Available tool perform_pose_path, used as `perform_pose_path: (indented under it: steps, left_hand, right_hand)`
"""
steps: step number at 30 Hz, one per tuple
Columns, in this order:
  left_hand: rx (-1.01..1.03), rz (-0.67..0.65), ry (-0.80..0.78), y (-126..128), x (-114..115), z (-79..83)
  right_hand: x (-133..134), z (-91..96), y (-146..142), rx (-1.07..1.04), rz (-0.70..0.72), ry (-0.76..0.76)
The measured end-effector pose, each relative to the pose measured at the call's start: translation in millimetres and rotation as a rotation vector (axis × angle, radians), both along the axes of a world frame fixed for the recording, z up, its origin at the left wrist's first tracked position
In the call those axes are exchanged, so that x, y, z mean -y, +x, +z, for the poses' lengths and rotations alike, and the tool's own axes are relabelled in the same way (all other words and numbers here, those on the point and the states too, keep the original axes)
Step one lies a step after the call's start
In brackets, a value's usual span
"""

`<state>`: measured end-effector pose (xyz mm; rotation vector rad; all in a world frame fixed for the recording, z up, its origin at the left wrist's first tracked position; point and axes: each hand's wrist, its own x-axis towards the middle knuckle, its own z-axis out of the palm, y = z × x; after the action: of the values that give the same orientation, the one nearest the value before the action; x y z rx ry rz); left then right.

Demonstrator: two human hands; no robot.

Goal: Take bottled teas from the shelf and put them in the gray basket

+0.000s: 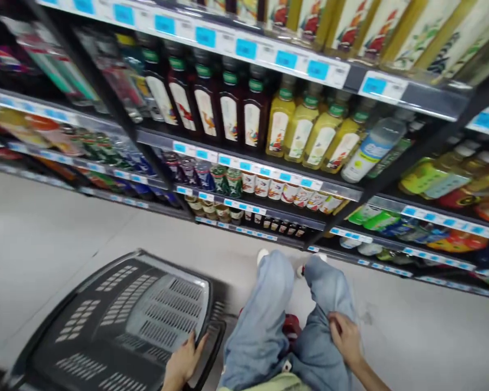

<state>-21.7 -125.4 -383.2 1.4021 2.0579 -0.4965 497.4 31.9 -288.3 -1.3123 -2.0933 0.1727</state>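
The basket (106,343), dark grey with rows of slots and a paler panel, stands on the floor (36,217) to the left of the person's legs; the left hand (183,361) is at its near right side, just beside the black handle (219,347); the fingers there are slightly bent, the thumb apart from the forefinger, and I cannot tell whether they grip the rim or only lie against it; the right hand (346,338) rests on the jeans (250,331) at the right leg, its fingers loosely curled, and whether they pinch the cloth I cannot tell.

White shoes (262,255) show beyond the knees, near the foot of the shelves (155,138); these carry dark bottles (206,103) with pale labels, then yellow bottles (321,133) to their right and a leaning clear bottle (375,146); below stand green cans (226,180), and on the lowest level small bottles (281,224); blue and white price tags (206,37) line the shelf edges.
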Motion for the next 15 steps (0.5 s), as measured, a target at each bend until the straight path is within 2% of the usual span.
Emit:
perform_pose_path:
  steps: [7,11,13,15]
  left_hand:
    - [-0.02,-0.005,-0.056,-3,-39,17.9]
    - [-0.029,0.027,-0.039,-7,-50,19.3]
    - [-0.001,0.089,0.007,-9,-53,17.4]
    - [0.037,0.226,0.097,-9,-51,14.5]
  right_hand:
    - [-2,1.4,-2,-0.032,-0.027,-0.018]
    - [-2,1.4,-1,-0.056,-0.027,-0.02]
    - [-2,0.5,0,-0.062,-0.027,-0.029]
    - [-2,-1.1,2,-0.067,-0.033,-0.038]
